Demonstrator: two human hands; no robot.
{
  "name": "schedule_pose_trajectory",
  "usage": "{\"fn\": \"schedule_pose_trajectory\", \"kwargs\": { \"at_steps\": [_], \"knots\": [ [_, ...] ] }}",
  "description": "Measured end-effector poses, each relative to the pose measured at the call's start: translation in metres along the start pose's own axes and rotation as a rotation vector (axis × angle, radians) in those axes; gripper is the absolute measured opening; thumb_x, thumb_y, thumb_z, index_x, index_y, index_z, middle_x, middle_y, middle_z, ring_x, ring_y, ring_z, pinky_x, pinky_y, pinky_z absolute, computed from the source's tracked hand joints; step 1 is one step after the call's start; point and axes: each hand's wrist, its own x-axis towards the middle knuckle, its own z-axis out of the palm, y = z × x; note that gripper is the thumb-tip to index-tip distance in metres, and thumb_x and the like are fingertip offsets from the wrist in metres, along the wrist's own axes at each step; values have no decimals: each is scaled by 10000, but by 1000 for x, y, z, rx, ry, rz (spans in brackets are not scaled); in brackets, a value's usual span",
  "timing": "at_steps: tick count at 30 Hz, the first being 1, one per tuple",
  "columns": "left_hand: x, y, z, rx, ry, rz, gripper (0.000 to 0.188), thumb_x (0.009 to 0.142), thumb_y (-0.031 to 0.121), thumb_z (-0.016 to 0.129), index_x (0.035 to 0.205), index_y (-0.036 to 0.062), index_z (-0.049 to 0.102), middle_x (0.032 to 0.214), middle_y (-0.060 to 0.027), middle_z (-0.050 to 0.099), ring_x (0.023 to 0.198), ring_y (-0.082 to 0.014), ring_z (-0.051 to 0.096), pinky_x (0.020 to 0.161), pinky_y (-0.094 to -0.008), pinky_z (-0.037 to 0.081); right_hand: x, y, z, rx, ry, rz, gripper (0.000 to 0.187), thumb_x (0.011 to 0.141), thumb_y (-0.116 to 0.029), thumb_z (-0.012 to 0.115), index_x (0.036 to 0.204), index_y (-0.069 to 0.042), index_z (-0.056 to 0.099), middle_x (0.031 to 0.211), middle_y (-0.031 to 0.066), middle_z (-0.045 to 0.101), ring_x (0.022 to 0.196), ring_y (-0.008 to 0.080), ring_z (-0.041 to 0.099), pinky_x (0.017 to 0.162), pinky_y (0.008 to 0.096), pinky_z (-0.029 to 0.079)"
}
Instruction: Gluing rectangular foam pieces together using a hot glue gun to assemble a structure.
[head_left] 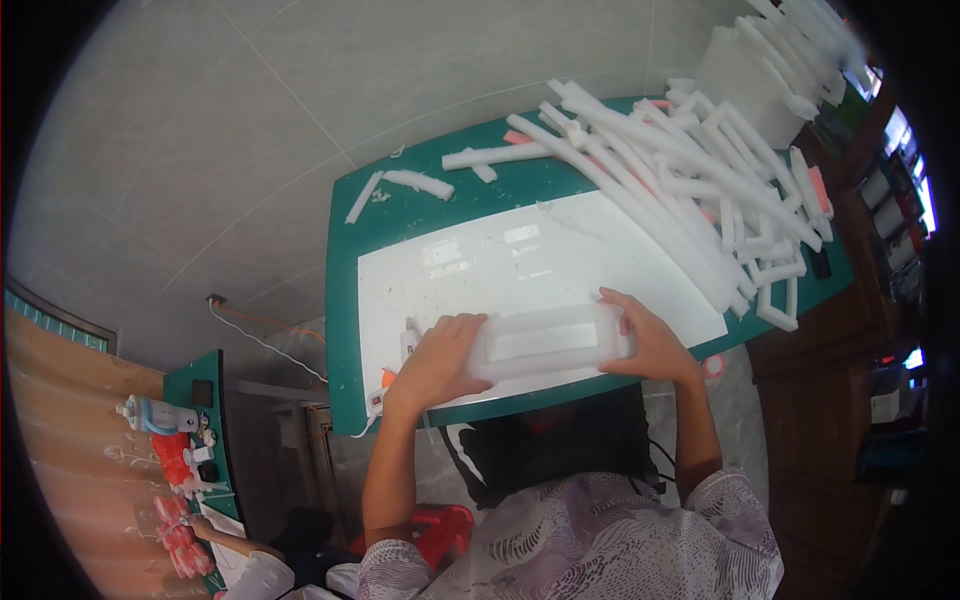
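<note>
Foam (545, 320) spans the gap between my hands, my left hand (435, 358) clasping one end between thumb and fingers, my right hand (652, 338) the other. Below my grip is the board (450, 285); beyond it, rightward, strips (655, 200) lie heaped.

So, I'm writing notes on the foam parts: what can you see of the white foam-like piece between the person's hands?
The white foam-like piece is a long, matte block with rounded corners and a thick border around a rectangular opening or recess; whether that goes right through isn't clear. It lies roughly crosswise over the near part of the white sheet. The left hand grips one end, the right hand the other. Whether it touches the sheet can't be told.
</note>
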Motion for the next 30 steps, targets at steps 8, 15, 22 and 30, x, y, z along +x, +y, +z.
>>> {"fn": "schedule_pose_trajectory", "kwargs": {
  "at_steps": [8,15,22,30],
  "knots": [
    [1,-5,7,-2,-18,-20,797,645,236,837,1307,-9,467,1234,-202,544,1128,-381,520,975,-434,437,1,0,0,-4,-11,30,1018,595,-205,858,1484,-94,375,1211,108,582,831,231,469,831,320,459],
    [2,-4,6,5,-47,-43,769,652,236,835,1293,-10,488,1201,-204,563,1105,-378,524,956,-435,438,1,1,-1,-2,-11,29,1008,601,-203,857,1480,-84,378,1223,107,579,828,228,467,828,312,455],
    [1,-10,8,-32,-6,20,758,647,237,841,1276,-22,505,1175,-212,568,1072,-374,527,951,-419,438,1,-3,-1,10,-22,53,991,610,-219,863,1471,-73,393,1245,98,574,852,223,469,837,309,451],
    [2,-11,8,-61,-32,-1,733,659,242,840,1261,-24,518,1183,-216,564,1082,-381,528,959,-424,437,2,-1,-1,10,-21,44,979,611,-239,869,1460,-71,410,1252,90,573,861,218,475,839,309,450]
  ]
}}
